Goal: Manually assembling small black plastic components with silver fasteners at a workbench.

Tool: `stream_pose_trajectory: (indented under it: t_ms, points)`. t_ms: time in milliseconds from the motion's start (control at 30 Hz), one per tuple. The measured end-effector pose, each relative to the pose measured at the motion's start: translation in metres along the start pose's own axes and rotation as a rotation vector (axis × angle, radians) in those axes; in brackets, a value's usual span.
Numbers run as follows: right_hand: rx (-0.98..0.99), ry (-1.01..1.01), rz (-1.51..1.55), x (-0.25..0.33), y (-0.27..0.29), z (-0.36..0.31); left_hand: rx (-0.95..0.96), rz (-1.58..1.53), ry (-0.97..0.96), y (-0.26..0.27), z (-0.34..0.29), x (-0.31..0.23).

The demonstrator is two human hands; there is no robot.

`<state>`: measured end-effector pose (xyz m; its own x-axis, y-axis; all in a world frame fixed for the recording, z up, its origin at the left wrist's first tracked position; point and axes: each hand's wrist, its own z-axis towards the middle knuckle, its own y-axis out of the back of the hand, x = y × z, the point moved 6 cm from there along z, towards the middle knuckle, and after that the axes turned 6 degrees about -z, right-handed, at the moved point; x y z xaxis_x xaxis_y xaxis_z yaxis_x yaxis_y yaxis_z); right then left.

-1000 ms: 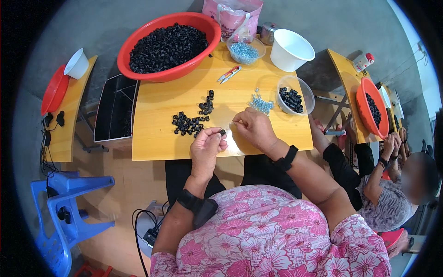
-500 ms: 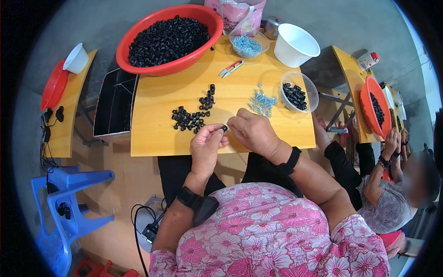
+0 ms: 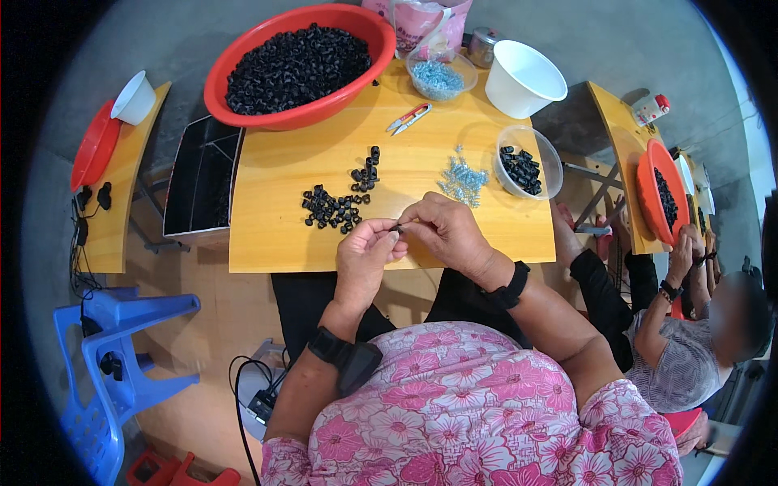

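Over the table's near edge, my left hand [image 3: 366, 257] pinches a small black plastic part [image 3: 397, 229] between thumb and fingers. My right hand [image 3: 447, 235] is closed too, its fingertips meeting the same part; whatever else they grip is hidden. Just beyond my left hand lies a loose pile of small black plastic parts [image 3: 331, 209], with several more in a line [image 3: 365, 174] above it. A heap of small silvery springs [image 3: 463, 182] lies beyond my right hand. Right of it, a clear tub [image 3: 553, 172] holds longer black pieces.
At the back stand a large red basin [image 3: 231, 117] full of black parts, a clear bowl [image 3: 470, 79] of springs, a white bucket [image 3: 519, 89] and a pink bag [image 3: 421, 24]. Thread snips [image 3: 409, 119] lie mid-table. A co-worker [image 3: 677, 348] sits right; a blue plastic chair [image 3: 121, 340] stands left.
My right hand's fingertips have closed in on the black part in my left hand; a moment ago they were slightly apart from it. The piles look the same.
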<state>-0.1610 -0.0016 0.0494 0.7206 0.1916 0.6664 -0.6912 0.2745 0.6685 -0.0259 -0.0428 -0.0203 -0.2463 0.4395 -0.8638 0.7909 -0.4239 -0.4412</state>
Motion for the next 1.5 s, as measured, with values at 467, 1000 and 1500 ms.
stream_pose_trajectory:
  t_ms: [467, 1000, 1500]
  points:
    - [-0.002, -0.548, 0.616, -0.05, -0.02, -0.027, -0.009, -0.001, 0.005, 0.0, 0.0, -0.001]
    - [0.03, -0.787, 0.961, -0.044, -0.023, -0.051, 0.058, 0.059, -0.085, -0.007, -0.012, -0.001]
    - [0.085, -0.594, 0.76, -0.017, -0.019, -0.045, 0.091, -0.059, -0.077, -0.004, -0.03, 0.003]
